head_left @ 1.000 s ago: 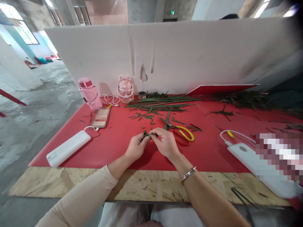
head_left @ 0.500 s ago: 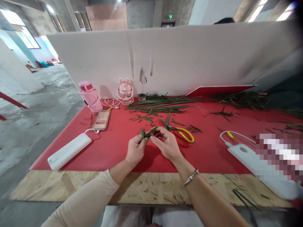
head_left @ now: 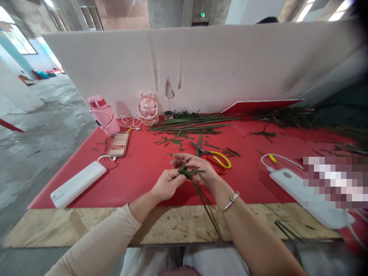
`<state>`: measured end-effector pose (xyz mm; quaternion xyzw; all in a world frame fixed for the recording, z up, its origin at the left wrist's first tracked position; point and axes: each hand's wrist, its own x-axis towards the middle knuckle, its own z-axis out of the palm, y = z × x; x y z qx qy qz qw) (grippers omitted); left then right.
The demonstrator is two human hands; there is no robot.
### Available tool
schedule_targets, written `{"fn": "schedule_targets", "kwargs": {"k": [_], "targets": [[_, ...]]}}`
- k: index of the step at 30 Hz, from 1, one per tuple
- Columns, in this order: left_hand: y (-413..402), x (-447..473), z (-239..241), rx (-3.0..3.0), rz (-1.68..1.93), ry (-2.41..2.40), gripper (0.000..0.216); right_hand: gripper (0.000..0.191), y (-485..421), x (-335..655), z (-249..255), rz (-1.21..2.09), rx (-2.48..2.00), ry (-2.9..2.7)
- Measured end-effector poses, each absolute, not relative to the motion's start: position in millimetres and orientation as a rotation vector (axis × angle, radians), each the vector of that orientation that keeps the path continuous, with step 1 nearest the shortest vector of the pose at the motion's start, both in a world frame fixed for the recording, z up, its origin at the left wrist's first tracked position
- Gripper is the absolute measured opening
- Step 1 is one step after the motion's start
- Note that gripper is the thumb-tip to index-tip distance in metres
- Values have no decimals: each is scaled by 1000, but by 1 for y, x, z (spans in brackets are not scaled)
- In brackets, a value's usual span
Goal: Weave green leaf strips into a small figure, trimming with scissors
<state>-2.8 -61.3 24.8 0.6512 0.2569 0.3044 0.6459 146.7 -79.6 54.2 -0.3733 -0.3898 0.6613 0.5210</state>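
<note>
My left hand (head_left: pixel 166 184) pinches a small knotted piece of green leaf strips (head_left: pixel 184 171) between thumb and fingertips, above the front of the red table. Long thin strips trail from it down past the wooden edge toward my lap. My right hand (head_left: pixel 207 173) is just behind and right of the piece, its fingers stretched out and a little apart; one short strip end points at its palm. Whether those fingers touch the piece is hard to see. Beyond my right hand lie scissors (head_left: pixel 220 159) with yellow and red handles, blades pointing back left.
Long green leaf strips (head_left: pixel 189 124) and short cut bits lie toward the white partition (head_left: pixel 201 65). A pink bottle (head_left: pixel 104 115), a clear pink jug (head_left: pixel 148 109) and a white power bank (head_left: pixel 79 184) are at left. Another white power bank (head_left: pixel 304 195) with a cable lies right.
The knotted piece has moved right and been turned, so its long strips now hang toward me. My right hand has gone from pinching close to it to stretched fingers behind it.
</note>
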Motion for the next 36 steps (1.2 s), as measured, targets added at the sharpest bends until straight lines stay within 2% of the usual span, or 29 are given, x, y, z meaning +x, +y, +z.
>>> {"fn": "schedule_targets", "kwargs": {"k": [5,13,17,20,24,29,32,36], "targets": [[-60,-3,25,1486,697,614,40,11,-79,149,50,1448,-1015,-937],[-57,-3,25,1530,777,642,31,36,-80,154,59,1254,-989,-887],[-58,-3,26,1560,752,622,31,40,-81,148,60,1225,-996,-926],[-57,-1,28,1502,808,675,33,34,-77,148,57,1089,-961,-884],[-54,0,32,1352,959,786,38,7,-76,157,52,887,-1104,-920],[-52,-1,34,1299,995,790,38,25,-81,160,52,989,-1180,-1255],[-53,-1,32,1334,964,775,40,15,-81,154,52,1011,-1176,-1242],[-54,-1,30,1375,897,754,40,16,-78,146,50,935,-1203,-1187]]}}
